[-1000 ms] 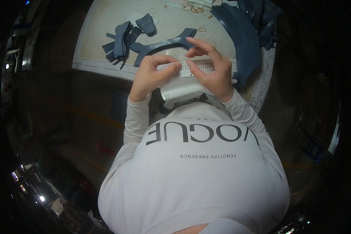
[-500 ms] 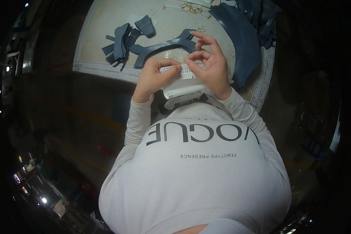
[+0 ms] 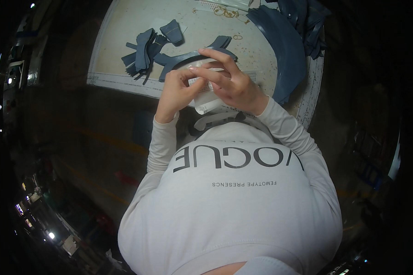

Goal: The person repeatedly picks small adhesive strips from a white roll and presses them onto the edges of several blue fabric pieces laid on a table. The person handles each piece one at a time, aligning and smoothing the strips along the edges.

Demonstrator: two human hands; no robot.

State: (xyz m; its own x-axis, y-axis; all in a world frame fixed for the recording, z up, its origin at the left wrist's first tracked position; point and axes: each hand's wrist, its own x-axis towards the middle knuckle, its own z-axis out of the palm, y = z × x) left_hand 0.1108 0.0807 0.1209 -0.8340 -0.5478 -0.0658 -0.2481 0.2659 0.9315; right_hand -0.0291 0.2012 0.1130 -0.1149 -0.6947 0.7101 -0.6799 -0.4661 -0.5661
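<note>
My left hand pinches a white sheet of small printed labels between thumb and fingers, at the table's near edge. The sheet's lower end hangs curled toward me. My right hand lies across the sheet with its fingers reaching left. Its index finger is stretched out, and other fingertips meet my left fingertips. The right thumb is mostly hidden, so what that hand pinches cannot be made out. Just beyond both hands rests a curved stack of dark blue pieces, partly covered by my right fingers.
A bundle of blue strips and a smaller banded blue stack lie at the left of the pale table. Long curved blue pieces and a heap of blue pieces fill the right. Rubber bands lie at the back.
My right hand has moved left and turned over the sheet, covering much of it. The label sheet is tilted more now. My left hand stays nearly in place.
</note>
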